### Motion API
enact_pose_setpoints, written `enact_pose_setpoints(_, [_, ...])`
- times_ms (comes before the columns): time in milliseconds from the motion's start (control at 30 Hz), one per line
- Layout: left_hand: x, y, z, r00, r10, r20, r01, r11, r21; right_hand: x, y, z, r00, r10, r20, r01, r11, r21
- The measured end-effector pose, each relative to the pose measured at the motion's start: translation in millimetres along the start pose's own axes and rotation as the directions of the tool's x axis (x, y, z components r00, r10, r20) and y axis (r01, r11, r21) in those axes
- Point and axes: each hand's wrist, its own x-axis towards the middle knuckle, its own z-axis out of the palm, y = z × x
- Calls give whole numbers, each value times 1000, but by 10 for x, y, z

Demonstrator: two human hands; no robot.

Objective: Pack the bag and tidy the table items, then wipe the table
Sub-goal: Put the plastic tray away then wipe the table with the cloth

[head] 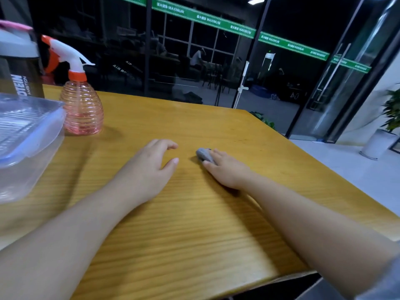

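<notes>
**Grey cloth under the right hand on the wooden table**

The person's right hand [227,169] lies on the yellow wooden table [194,224] with a small bunched grey cloth [204,156] under its fingertips — the fingers curl over the near side of the cloth and the thumb lies along the table beside it. The left hand [147,169] rests palm-down on the table just to the left of the cloth, not touching it; its fingers are loosely bent and slightly apart, holding nothing.

At the table's far left corner stands a pink ribbed spray bottle [81,111] with a white and orange trigger head. Beside it, nearer the left edge, sits a clear plastic lidded container [26,148], and behind that a dark shaker bottle [19,68] — only partly in view.
</notes>
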Motion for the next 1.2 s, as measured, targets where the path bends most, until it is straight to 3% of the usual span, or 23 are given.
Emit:
enact_pose_setpoints(233, [-2,-4,-46,995,53,-79,-52,999,15,-473,-376,150,937,-346,55,348,938,-16])
enact_pose_setpoints(400, [-38,58,-26,995,103,-4,-102,989,104,-805,-173,150,882,-464,80,460,885,68])
enact_pose_setpoints(500, [-73,111,21,990,107,87,-122,975,184,-901,156,78,927,-365,86,354,928,114])
enact_pose_setpoints(633, [-116,162,71,969,169,177,-211,944,254,-1006,721,-81,990,-124,60,119,989,86])
enact_pose_setpoints(733, [-112,222,71,952,212,220,-273,915,299,-1112,1163,-206,996,83,25,-85,988,128])
enact_pose_setpoints(867, [-55,323,67,950,215,225,-279,909,309,-1147,1803,-284,945,324,-47,-309,930,200])
enact_pose_setpoints(967, [-17,427,123,940,219,260,-297,901,317,-1048,2165,-310,815,501,-291,-425,859,287])
enact_pose_setpoints(1067, [23,562,243,931,236,278,-319,897,307,-975,2177,-385,620,647,-444,-375,742,556])
enact_pose_setpoints(1100, [40,610,290,930,243,276,-324,897,302,-949,2105,-395,598,649,-470,-340,737,584])
enact_pose_setpoints(1133, [61,653,340,930,248,270,-326,898,297,-921,1985,-392,614,619,-489,-308,759,573])
enact_pose_setpoints(1200, [108,746,431,937,252,242,-316,906,282,-879,1651,-321,721,478,-502,-211,841,498])
